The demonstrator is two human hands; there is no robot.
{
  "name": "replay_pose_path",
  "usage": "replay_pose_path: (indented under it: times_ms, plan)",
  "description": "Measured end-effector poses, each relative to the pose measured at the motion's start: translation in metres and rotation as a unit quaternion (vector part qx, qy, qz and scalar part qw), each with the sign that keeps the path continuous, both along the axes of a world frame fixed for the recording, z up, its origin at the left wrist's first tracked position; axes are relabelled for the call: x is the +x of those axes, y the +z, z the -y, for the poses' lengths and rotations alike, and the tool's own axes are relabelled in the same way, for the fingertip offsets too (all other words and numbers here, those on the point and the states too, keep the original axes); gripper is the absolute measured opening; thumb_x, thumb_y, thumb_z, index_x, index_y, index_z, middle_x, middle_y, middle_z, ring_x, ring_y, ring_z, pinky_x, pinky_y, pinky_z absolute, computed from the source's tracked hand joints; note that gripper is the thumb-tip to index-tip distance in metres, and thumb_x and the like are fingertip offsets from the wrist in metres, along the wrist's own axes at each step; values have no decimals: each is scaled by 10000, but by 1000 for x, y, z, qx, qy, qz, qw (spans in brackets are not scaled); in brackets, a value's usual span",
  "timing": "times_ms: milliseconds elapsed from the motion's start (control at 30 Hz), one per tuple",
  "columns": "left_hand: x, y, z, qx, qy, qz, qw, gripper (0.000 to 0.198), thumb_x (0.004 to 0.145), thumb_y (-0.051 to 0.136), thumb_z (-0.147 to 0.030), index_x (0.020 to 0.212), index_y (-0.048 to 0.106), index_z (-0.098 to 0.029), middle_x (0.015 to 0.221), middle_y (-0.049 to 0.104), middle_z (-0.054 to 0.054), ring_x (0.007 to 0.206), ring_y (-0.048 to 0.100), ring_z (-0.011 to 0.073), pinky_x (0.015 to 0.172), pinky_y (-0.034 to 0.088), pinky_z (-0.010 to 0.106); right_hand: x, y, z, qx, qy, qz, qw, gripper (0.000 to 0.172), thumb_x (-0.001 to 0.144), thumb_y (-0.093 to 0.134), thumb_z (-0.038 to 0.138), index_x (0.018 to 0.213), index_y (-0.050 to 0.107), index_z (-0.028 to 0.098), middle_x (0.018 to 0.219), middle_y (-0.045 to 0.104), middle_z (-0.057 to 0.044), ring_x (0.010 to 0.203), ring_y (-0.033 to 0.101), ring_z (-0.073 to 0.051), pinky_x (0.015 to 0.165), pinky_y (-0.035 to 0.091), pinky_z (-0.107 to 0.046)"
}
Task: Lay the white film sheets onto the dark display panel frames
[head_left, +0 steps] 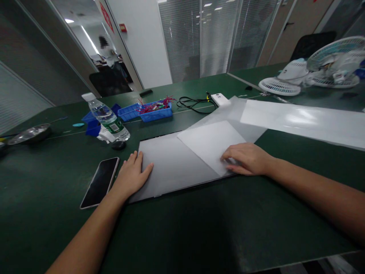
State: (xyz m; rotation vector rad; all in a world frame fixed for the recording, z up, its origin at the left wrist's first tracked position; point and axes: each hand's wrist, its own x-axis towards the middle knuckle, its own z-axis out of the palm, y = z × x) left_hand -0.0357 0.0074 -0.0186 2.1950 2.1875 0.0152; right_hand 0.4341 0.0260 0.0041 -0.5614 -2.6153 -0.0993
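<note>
Near edge: the dark green table [182, 228] is running bare and open in front of the person, its front edge cutting across the lower right corner. Both bare forearms are reaching forward over it. The left hand [131, 176] is lying palm down, its grip spread flat with the fingers extended and close together, closing on nothing. It is resting on the left edge of the flat grey rectangular board [171, 167]. Just beside its wrist, a black glass-faced smartphone [100, 182] is lying face up, apart from the board.

The right hand [247, 159] is arching over the board's right near corner, its bent fingertips pressing down on a translucent white sheet [211, 142] that is lying aslant across the board. The thumb is hidden beneath the hand, so whether this grip is pinching the sheet cannot be told. The board is lying flat at the table's middle, between the two hands, its far right part covered by the sheet.

Middle distance: a long white glossy sheet [305, 120] is stretching to the right and leaving the picture. A clear plastic water bottle [110, 121] is tilting at the left, near a small black oval object too dim to identify.

Far: blue plastic trays [155, 112] are holding red and pink bits too small to make out, a black cable [191, 102] is coiling beside them, and white electric fans [288, 78] are lying at the right.
</note>
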Motion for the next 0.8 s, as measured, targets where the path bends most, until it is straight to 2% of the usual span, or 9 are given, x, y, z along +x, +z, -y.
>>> replay_pose_path:
  times_ms: [67,200,267,333,433,600,700,800]
  plan:
    - [-1,-1,0,3,0,0,1000,976,1057,291,-689,1720,323,28,1791,289,310,1683,286,440,1348,270,599,7,-2,-7,-1,-22,-8,1000,320,1098,559,413,1261,719,189,1091,802,-104,972,756,-224,868,583,-361]
    - [-2,-3,0,12,-5,1,1000,959,1059,301,-681,1713,349,19,1790,299,300,1680,296,435,1344,278,611,38,-9,-30,-22,-179,-15,983,441,1092,540,454,1410,714,203,1401,748,-145,1301,701,-330,1113,549,-548]
    - [-2,-3,0,14,-7,1,1000,958,1058,301,-680,1710,354,19,1789,300,299,1679,299,435,1342,281,614,54,-13,-40,-51,-230,-2,972,479,1092,519,493,1425,728,220,1479,711,-139,1383,658,-356,1168,515,-614]
    - [-2,-2,0,11,-5,-1,1000,961,1056,296,-680,1713,348,19,1790,299,297,1679,301,433,1344,280,609,63,-15,-46,-75,-246,14,966,495,1100,484,519,1392,760,231,1476,717,-129,1383,663,-351,1178,513,-627]
    - [0,-1,0,3,-2,-5,1000,967,1055,287,-682,1718,336,20,1795,291,295,1680,298,431,1350,270,597,61,-13,-44,-77,-244,33,966,521,1105,458,545,1361,791,236,1433,745,-115,1372,674,-344,1179,514,-612]
    - [2,1,1,3,-2,-5,1000,961,1060,284,-672,1718,326,27,1793,287,306,1684,285,435,1347,271,601,24,-4,-18,-60,-212,60,974,506,1082,527,557,1337,821,235,1402,761,-123,1257,725,-345,1088,548,-546]
    - [1,1,1,4,-3,-1,1000,959,1062,287,-671,1723,314,23,1796,278,307,1685,281,440,1347,267,607,3,0,-3,-53,-144,54,987,479,1082,562,520,1380,799,230,1389,768,-123,1202,730,-315,1036,552,-491]
    - [0,-1,1,1,-1,9,1000,969,1063,279,-684,1729,304,20,1803,259,305,1690,263,440,1353,249,604,-2,1,0,-61,-74,38,995,489,1093,560,483,1463,741,218,1381,771,-123,1155,733,-280,990,552,-458]
